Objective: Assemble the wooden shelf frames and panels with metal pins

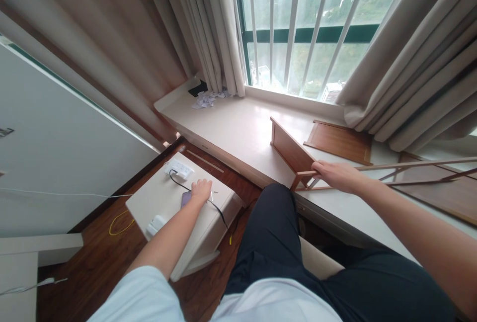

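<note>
My right hand (pixel 333 175) is wrapped round the end of a wooden frame (pixel 292 150) with a brown panel, which stands tilted on the white window ledge. Long thin wooden bars run from that end to the right, past my forearm. On the small white table (pixel 149 198), my left hand (pixel 201 190) reaches down with its fingers curled; whatever they pinch is hidden. Partly under that hand lies a phone (pixel 185 199), and a small thin metal piece (pixel 212 196) is right beside the fingers. A black cable (pixel 219 211) passes close by.
A white power strip (pixel 179 169) and a white object (pixel 156 225) are on the small table. Crumpled paper (pixel 208 98) lies on the ledge's far end. A flat wooden panel (pixel 339 141) rests near the right curtain (pixel 417 58), with another panel (pixel 439 193) farther right.
</note>
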### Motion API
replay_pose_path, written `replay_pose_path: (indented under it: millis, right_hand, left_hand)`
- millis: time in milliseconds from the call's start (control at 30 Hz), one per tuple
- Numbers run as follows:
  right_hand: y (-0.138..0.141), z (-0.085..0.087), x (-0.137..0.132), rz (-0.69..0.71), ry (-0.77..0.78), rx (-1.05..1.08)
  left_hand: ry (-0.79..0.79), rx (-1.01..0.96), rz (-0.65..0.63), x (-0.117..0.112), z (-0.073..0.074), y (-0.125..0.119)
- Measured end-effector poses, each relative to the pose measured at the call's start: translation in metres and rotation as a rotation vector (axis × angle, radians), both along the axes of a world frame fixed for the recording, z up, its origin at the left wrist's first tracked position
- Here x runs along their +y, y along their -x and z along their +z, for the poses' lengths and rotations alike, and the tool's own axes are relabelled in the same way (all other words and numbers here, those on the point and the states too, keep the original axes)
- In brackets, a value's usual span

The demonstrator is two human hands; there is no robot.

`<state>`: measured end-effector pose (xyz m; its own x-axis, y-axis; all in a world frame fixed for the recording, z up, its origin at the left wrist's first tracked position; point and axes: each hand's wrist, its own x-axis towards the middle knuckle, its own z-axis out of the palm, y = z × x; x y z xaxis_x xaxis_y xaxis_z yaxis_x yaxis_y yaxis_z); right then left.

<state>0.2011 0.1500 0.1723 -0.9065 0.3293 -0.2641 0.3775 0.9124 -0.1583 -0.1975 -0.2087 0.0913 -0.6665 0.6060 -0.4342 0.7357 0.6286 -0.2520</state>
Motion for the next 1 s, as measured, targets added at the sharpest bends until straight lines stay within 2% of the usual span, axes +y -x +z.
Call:
replay_pose_path:
  millis: [133, 433, 500, 567, 633, 700, 833, 867, 933, 1000]
  right_hand:
    - [-0.001, -0.001, 0.001, 0.009, -0.010, 0.002]
    - [0.001, -0.001, 0.001, -0.008, -0.014, -0.003]
    - [0.002, 0.002, -0.001, -0.010, -0.030, -0.009]
    - [0.003, 0.007, -0.003, -0.007, -0.039, -0.011]
    - [0.005, 0.012, -0.005, -0.005, -0.041, -0.012]
    - [0.006, 0.017, -0.006, -0.007, -0.035, -0.009]
    - [0.008, 0.021, -0.007, -0.013, -0.047, -0.005]
    - [0.008, 0.021, -0.007, -0.015, -0.049, -0.003]
    - [0.008, 0.020, -0.006, -0.016, -0.050, 0.008]
    - [0.007, 0.019, -0.005, -0.017, -0.050, 0.028]
  left_hand:
    - [-0.057, -0.037, -0.088, 0.004, 0.000, -0.009]
    - [0.022, -0.056, -0.191, 0.002, -0.008, -0.009]
    - [0.013, -0.031, -0.190, 0.006, -0.004, -0.012]
    - [-0.050, 0.017, -0.152, 0.017, 0.007, -0.019]
    - [-0.181, 0.068, -0.125, 0.036, 0.025, -0.033]
    - [-0.371, 0.077, -0.136, 0.064, 0.050, -0.056]
    - [-0.872, -0.079, -0.307, 0.140, 0.097, -0.133]
    - [-0.990, -0.158, -0.366, 0.161, 0.103, -0.155]
    - [-1.156, -0.305, -0.441, 0.204, 0.106, -0.196]
    - [-1.193, -0.396, -0.445, 0.242, 0.099, -0.228]
